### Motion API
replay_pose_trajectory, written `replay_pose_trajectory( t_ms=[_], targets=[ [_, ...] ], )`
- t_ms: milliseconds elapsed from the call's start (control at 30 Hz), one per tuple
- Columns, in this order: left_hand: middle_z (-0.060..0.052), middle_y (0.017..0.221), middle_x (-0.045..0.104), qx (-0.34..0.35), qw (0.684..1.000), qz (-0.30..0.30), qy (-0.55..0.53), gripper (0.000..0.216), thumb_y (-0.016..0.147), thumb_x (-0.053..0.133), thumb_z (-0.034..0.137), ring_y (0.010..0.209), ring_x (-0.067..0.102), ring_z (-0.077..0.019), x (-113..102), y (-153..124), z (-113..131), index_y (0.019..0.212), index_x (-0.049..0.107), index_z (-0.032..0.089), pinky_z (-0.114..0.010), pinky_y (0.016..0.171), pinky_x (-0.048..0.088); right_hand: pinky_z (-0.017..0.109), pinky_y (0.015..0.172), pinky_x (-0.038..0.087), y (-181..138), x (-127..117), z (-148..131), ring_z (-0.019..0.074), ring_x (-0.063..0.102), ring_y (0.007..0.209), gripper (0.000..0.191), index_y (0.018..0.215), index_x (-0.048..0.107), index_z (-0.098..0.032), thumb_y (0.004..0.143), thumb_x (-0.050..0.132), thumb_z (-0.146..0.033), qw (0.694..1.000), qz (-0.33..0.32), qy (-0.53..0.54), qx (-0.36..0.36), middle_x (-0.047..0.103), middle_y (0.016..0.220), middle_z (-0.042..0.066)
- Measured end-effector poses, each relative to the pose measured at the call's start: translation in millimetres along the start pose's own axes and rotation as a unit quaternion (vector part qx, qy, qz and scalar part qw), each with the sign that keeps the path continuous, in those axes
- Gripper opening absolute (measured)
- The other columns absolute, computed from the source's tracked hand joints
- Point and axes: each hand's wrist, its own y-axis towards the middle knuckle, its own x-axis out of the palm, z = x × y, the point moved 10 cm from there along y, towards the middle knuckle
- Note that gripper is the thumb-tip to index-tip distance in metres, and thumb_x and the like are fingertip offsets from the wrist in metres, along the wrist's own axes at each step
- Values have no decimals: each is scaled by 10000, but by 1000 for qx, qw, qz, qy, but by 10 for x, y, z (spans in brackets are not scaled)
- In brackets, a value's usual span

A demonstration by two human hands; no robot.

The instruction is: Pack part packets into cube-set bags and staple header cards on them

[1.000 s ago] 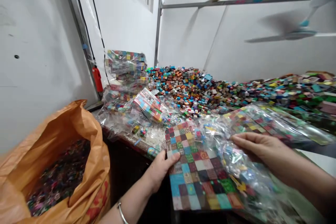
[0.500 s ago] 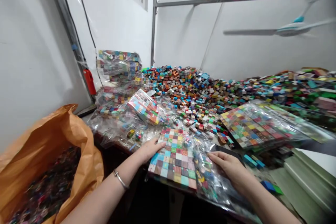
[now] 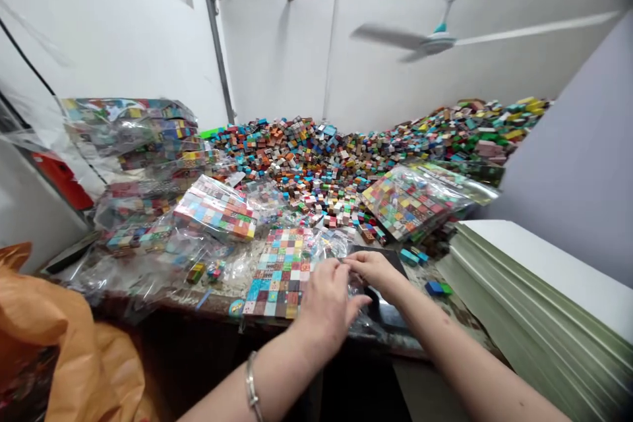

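A flat block of small colourful printed cubes [image 3: 279, 273] lies at the table's front edge. Just right of it is a crumpled clear plastic bag [image 3: 329, 244], partly covered by my hands. My right hand [image 3: 376, 271] pinches the bag's edge between thumb and fingers. Right beside it, my left hand [image 3: 326, 303] reaches across the block's right side with its fingers bent onto the same plastic and its thumb held apart; its fingertips are partly hidden. Beneath my hands lies a dark flat object [image 3: 393, 316].
Loose cubes [image 3: 297, 151] are heaped along the wall. Bagged cube blocks [image 3: 148, 138] are stacked at left, another bagged block [image 3: 410, 201] lies right. A stack of pale green sheets [image 3: 539, 316] stands right, an orange sack [image 3: 93, 362] at lower left. A fan [image 3: 438, 45] hangs above.
My left hand has left the cube block's left side and moved right to meet my right hand at the plastic bag. The bag of small colourful pieces no longer shows beside the block. The view has swung right.
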Motion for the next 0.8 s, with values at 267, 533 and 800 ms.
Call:
replay_pose_trajectory(
  t_ms=[267, 533, 800],
  targets=[
    [-186, 1169, 504, -8, 994, -34, 105, 902, 544, 632, 640, 1081, 409, -325, 484, -105, 302, 1175, 472, 15, -481, 975, 297, 163, 405, 371, 139, -109, 86, 39, 436, 421, 162, 687, 560, -113, 809, 557, -220, 994, -30, -106, 15, 500, 537, -61],
    [-116, 1233, 510, 37, 987, -40, 151, 573, 747, 548, 381, 1152, 392, -268, 636, -230, 222, 1224, 455, 77, -417, 988, 279, 231, 543, 472, 54, -111, 260, 83, 545, 599, 189, 851, 564, -116, 856, 497, -293, 989, -68, -128, 33, 576, 750, -4],
    [-88, 1130, 574, 30, 986, -33, 162, 395, 781, 445, 215, 1049, 478, -227, 535, -135, 353, 1166, 508, 156, -383, 900, 339, 254, 583, 495, -92, -116, 212, 101, 568, 666, 201, 934, 562, -127, 860, 492, -300, 989, -61, -119, 60, 592, 850, 22]
  ],
)
